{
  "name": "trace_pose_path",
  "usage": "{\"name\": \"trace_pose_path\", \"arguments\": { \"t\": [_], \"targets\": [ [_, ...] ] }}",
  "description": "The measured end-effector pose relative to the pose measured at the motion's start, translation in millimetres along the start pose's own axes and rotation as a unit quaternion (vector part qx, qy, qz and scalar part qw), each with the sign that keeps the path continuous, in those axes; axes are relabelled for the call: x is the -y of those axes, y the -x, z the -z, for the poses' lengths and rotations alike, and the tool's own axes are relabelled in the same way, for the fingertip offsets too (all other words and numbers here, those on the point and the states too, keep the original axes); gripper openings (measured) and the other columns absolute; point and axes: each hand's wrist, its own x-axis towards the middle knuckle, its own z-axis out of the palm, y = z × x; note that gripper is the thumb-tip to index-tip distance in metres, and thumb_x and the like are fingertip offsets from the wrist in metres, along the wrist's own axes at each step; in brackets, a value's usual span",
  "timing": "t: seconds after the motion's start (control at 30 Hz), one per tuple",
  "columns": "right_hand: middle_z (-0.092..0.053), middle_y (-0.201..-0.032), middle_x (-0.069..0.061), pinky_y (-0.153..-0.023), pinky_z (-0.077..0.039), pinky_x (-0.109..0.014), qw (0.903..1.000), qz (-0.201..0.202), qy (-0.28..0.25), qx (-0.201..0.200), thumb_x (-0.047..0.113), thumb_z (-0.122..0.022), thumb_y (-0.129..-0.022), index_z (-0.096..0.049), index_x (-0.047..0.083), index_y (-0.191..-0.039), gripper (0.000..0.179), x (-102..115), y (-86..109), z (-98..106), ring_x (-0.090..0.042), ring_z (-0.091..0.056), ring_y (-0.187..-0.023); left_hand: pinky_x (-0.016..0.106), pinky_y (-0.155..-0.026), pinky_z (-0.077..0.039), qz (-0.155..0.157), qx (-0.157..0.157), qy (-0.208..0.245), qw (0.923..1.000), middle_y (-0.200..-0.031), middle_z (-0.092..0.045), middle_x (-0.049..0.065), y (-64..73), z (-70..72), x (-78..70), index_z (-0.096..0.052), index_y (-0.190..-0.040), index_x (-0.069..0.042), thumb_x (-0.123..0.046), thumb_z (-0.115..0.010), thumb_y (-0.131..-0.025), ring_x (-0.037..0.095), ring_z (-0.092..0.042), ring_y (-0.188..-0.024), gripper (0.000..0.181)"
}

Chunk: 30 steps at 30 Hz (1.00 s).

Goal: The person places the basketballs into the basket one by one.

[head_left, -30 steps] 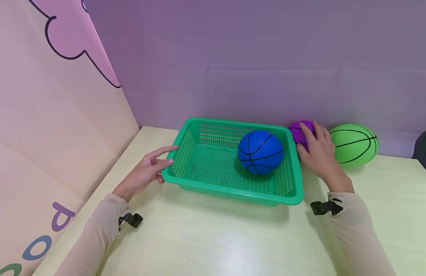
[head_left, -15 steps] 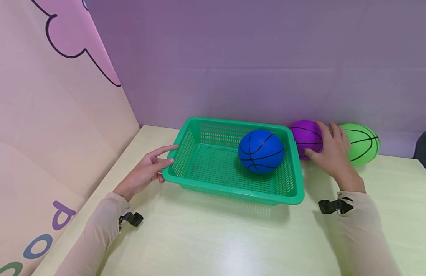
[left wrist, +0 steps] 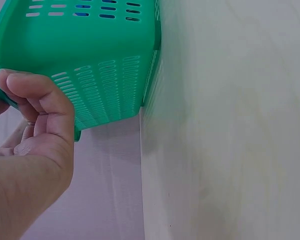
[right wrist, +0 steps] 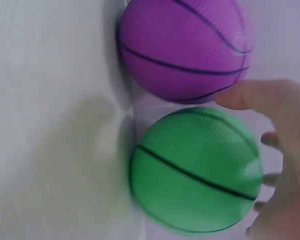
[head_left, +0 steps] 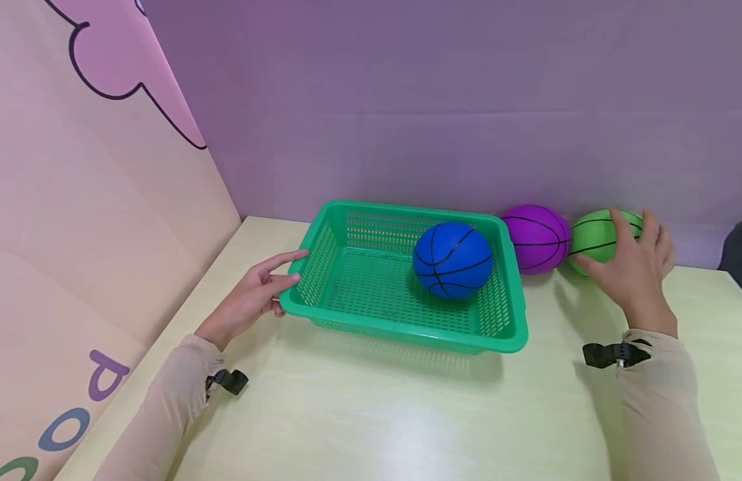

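A: What is the left hand (head_left: 244,300) doing?

B: Gripping the green, slotted rectangular plastic basket (head_left: 401,329) by its left rim, thumb and index finger at the edge, other fingers curled beneath. The basket is mid-frame, on the pale, smooth table (head_left: 371,414).

A: Anything inside?

B: A blue ball with black basketball lines (head_left: 452,260), toward the basket's right end.

A: And the right hand (head_left: 636,267)?

B: Well apart from the left, at the right of the frame, fingers spread about a light green ball with black lines (head_left: 595,235). Whether the fingertips touch it, I cannot tell.

A: What sits between that ball and the basket?

B: A round purple ball with black lines (head_left: 537,240), just beside the green one, before the purple backdrop (head_left: 407,80).
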Motion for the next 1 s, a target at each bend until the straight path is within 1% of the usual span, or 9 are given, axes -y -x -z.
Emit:
{"name": "trace_pose_path", "arguments": {
  "t": [0.1, 0.2, 0.3, 0.43, 0.5, 0.6, 0.7, 0.8, 1.0],
  "targets": [
    [0.013, -0.161, -0.025, -0.106, 0.007, -0.076, 0.9997, -0.020, -0.009, -0.006, 0.035, -0.071, -0.090, -0.011, 0.013, -0.161, 0.096, -8.4, 0.5, -4.0, -0.053, 0.015, -0.143, 0.025, -0.053, -0.047, -0.001, 0.000, 0.001, 1.0000, -0.061, -0.026, -0.007, 0.4, 0.0, 0.0, -0.044, -0.152, -0.020, -0.020, -0.062, -0.100, 0.014, -0.039, -0.052, 0.055],
    [0.011, -0.162, -0.023, -0.106, 0.002, -0.077, 0.9989, -0.034, -0.019, -0.025, 0.036, -0.072, -0.089, -0.011, 0.016, -0.161, 0.097, -12.6, 0.5, -9.1, -0.050, 0.012, -0.144, 0.025, -0.053, -0.047, -0.003, -0.001, 0.002, 1.0000, -0.060, -0.026, -0.007, 0.8, -0.4, -0.6, -0.044, -0.152, -0.020, -0.019, -0.062, -0.101, 0.014, -0.039, -0.053, 0.054],
    [0.004, -0.161, -0.023, -0.104, -0.008, -0.078, 0.9962, -0.064, -0.020, -0.056, 0.038, -0.074, -0.086, -0.011, 0.015, -0.160, 0.100, -12.5, 0.2, -11.9, -0.049, 0.006, -0.145, 0.025, -0.053, -0.047, -0.003, -0.003, 0.001, 1.0000, -0.060, -0.026, -0.007, 0.8, -1.1, -1.4, -0.044, -0.152, -0.021, -0.019, -0.062, -0.101, 0.014, -0.039, -0.053, 0.054],
    [0.000, -0.158, -0.021, -0.101, -0.019, -0.078, 0.9867, -0.132, -0.029, -0.090, 0.046, -0.076, -0.083, -0.002, 0.015, -0.160, 0.111, -7.5, 2.5, -8.7, -0.049, -0.005, -0.142, 0.025, -0.053, -0.048, -0.002, -0.006, -0.001, 1.0000, -0.060, -0.025, -0.007, 0.3, -1.7, -2.2, -0.045, -0.151, -0.022, -0.020, -0.063, -0.100, 0.014, -0.040, -0.052, 0.054],
    [0.001, -0.158, -0.019, -0.103, -0.020, -0.077, 0.9809, -0.165, -0.037, -0.096, 0.051, -0.076, -0.081, 0.001, 0.017, -0.159, 0.115, -7.1, 4.0, -6.4, -0.049, -0.008, -0.142, 0.025, -0.053, -0.048, -0.003, -0.007, -0.001, 1.0000, -0.060, -0.025, -0.007, 0.1, -1.8, -2.8, -0.045, -0.151, -0.021, -0.020, -0.063, -0.100, 0.013, -0.040, -0.053, 0.054],
    [0.001, -0.157, -0.018, -0.104, -0.022, -0.075, 0.9742, -0.196, -0.042, -0.104, 0.057, -0.076, -0.078, -0.002, 0.015, -0.159, 0.117, -10.0, 3.8, -5.7, -0.048, -0.009, -0.141, 0.025, -0.053, -0.048, -0.007, -0.008, -0.001, 0.9999, -0.060, -0.024, -0.006, -0.1, -1.8, -3.4, -0.045, -0.151, -0.019, -0.020, -0.064, -0.100, 0.012, -0.040, -0.053, 0.055],
    [0.001, -0.157, -0.018, -0.106, -0.022, -0.072, 0.9718, -0.201, -0.045, -0.114, 0.057, -0.077, -0.077, -0.006, 0.011, -0.157, 0.116, -12.2, 2.2, -8.3, -0.046, -0.009, -0.141, 0.025, -0.053, -0.048, -0.008, -0.009, 0.000, 0.9999, -0.060, -0.024, -0.006, 0.0, -1.6, -3.4, -0.045, -0.151, -0.019, -0.019, -0.063, -0.100, 0.012, -0.040, -0.053, 0.055],
    [0.001, -0.160, -0.017, -0.106, -0.020, -0.073, 0.9743, -0.187, -0.051, -0.116, 0.053, -0.078, -0.078, -0.007, 0.010, -0.156, 0.114, -12.7, 1.3, -12.2, -0.045, -0.007, -0.142, 0.025, -0.053, -0.047, -0.009, -0.010, 0.001, 0.9999, -0.060, -0.025, -0.006, 0.1, -1.4, -2.5, -0.045, -0.151, -0.018, -0.018, -0.062, -0.100, 0.012, -0.040, -0.052, 0.054],
    [0.005, -0.162, -0.015, -0.101, -0.019, -0.080, 0.9770, -0.182, -0.055, -0.097, 0.050, -0.077, -0.079, 0.002, 0.013, -0.157, 0.117, -14.4, 3.4, -15.4, -0.043, -0.002, -0.144, 0.024, -0.052, -0.048, -0.010, -0.011, -0.005, 0.9999, -0.061, -0.027, -0.007, 1.3, -1.9, -1.2, -0.046, -0.151, -0.019, -0.020, -0.064, -0.100, 0.013, -0.042, -0.052, 0.054]
  ]
}}
